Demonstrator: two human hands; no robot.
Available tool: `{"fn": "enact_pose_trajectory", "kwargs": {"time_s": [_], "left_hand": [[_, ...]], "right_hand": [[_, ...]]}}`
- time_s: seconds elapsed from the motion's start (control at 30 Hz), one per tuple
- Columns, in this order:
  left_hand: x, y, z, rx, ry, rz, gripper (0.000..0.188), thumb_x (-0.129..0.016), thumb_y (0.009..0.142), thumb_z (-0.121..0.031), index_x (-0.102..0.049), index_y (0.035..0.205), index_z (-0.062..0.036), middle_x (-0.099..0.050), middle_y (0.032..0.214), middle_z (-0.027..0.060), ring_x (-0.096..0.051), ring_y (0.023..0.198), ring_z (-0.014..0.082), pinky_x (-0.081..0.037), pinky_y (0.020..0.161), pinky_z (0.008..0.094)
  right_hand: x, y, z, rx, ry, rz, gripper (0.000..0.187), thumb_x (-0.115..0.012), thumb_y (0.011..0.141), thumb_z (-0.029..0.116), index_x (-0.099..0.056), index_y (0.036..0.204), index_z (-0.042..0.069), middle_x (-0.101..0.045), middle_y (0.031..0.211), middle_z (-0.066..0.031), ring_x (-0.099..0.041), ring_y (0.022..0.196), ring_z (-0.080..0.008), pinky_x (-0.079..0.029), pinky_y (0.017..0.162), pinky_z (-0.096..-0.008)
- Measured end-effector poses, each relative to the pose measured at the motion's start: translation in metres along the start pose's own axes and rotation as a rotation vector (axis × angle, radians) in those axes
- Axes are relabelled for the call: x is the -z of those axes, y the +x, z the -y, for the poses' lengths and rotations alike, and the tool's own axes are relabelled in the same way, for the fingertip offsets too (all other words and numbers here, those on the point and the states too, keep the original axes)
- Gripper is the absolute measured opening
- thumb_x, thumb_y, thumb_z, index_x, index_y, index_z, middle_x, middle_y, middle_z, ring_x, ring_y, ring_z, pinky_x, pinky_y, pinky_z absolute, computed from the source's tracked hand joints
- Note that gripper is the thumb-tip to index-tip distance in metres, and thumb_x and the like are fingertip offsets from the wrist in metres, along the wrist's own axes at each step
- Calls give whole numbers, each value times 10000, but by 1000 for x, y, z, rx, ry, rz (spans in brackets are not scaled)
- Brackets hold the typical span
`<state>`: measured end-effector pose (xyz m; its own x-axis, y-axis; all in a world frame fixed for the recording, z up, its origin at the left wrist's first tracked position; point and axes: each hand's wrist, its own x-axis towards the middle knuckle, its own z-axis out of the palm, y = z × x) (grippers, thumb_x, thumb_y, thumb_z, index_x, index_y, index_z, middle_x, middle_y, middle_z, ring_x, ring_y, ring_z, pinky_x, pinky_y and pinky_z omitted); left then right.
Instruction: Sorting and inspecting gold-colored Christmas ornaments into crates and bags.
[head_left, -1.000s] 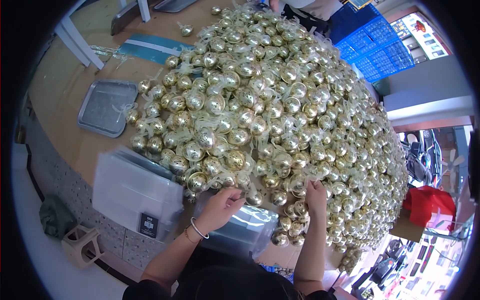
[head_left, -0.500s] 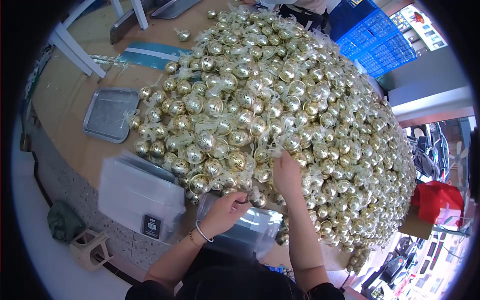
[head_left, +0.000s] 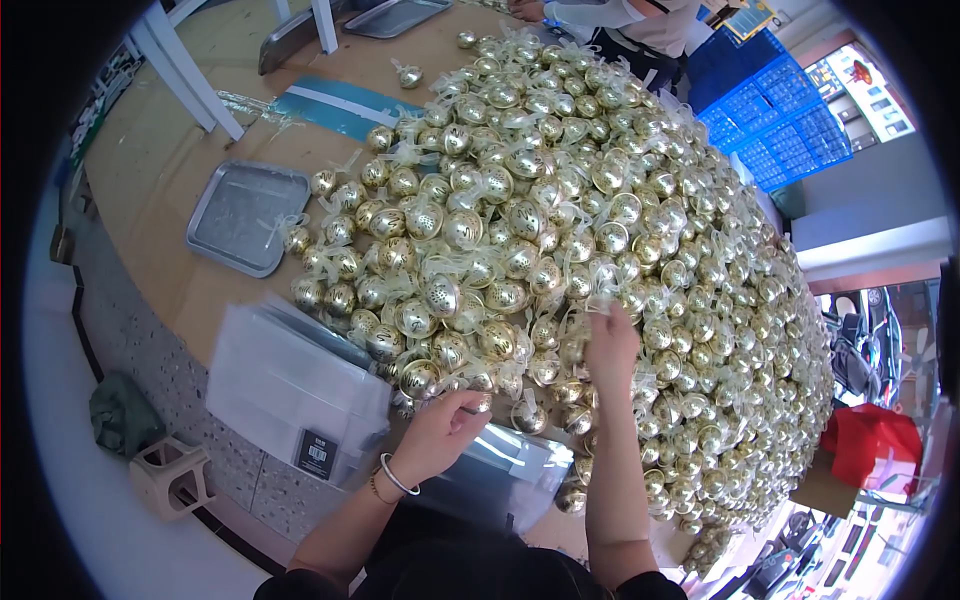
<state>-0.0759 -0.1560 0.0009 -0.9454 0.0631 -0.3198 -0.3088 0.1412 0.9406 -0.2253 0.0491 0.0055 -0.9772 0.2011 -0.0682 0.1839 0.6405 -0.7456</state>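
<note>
the right hand (head_left: 610, 345) reaches into the heap of gold ball ornaments (head_left: 560, 230), fingers curled into the pale ribbon ties (head_left: 600, 285) near the heap's near side; whether the grip is closed on one ornament cannot be told, since the fingertips are buried. the left hand (head_left: 440, 430) sits at the heap's near edge, fingers pinched together on something small, above a clear plastic box (head_left: 500, 480). judgement: lifting one ball by its ribbon, straight up, should avoid dragging tangled neighbours off the tabletop (head_left: 160, 200). the balls look like thin, shiny, pierced metal or metallised plastic, round and prone to rolling; ribbons are sheer and limp. a flat grey metal tray (head_left: 245, 215) and a translucent lidded bin (head_left: 290, 385) lie to the left.
</note>
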Motion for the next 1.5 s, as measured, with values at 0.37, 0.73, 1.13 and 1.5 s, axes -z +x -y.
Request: {"fn": "enact_pose_trajectory", "kwargs": {"time_s": [0.37, 0.73, 1.13, 1.5], "left_hand": [[-20, 11, -18, -54, 71, 82, 297, -609, 853, -177, -545, 1103, -28, -605, 930, 57, -586, 751, 126, -481, 670, 249], [-15, 30, -31, -56, 31, 125, 321, -615, 846, -220, -545, 1091, -25, -607, 965, 106, -615, 802, 180, -497, 687, 278], [-7, 34, -24, -35, 28, 137, 335, -615, 841, -230, -542, 1102, -33, -605, 984, 131, -621, 834, 214, -497, 704, 298], [-11, 37, -23, -50, 24, 165, 302, -593, 861, -195, -546, 1106, -26, -606, 982, 98, -603, 821, 167, -491, 722, 274]], "right_hand": [[-5, 62, 30, 90, -603, 189, 242, -463, 889, 206, -573, 1012, 28, -540, 1022, -150, -613, 811, -318, -498, 737, -432], [34, 61, -20, 372, -705, 424, 269, -441, 910, 276, -579, 948, 49, -563, 976, -156, -620, 829, -312, -499, 734, -418], [2, 88, 19, 90, -193, 112, 432, -512, 874, 394, -585, 920, -29, -516, 632, -86, -521, 595, -198, -446, 597, -335], [-11, 141, 38, -17, -279, -132, 427, -577, 811, 409, -560, 955, 8, -638, 820, -132, -615, 688, -214, -486, 657, -352]]}}
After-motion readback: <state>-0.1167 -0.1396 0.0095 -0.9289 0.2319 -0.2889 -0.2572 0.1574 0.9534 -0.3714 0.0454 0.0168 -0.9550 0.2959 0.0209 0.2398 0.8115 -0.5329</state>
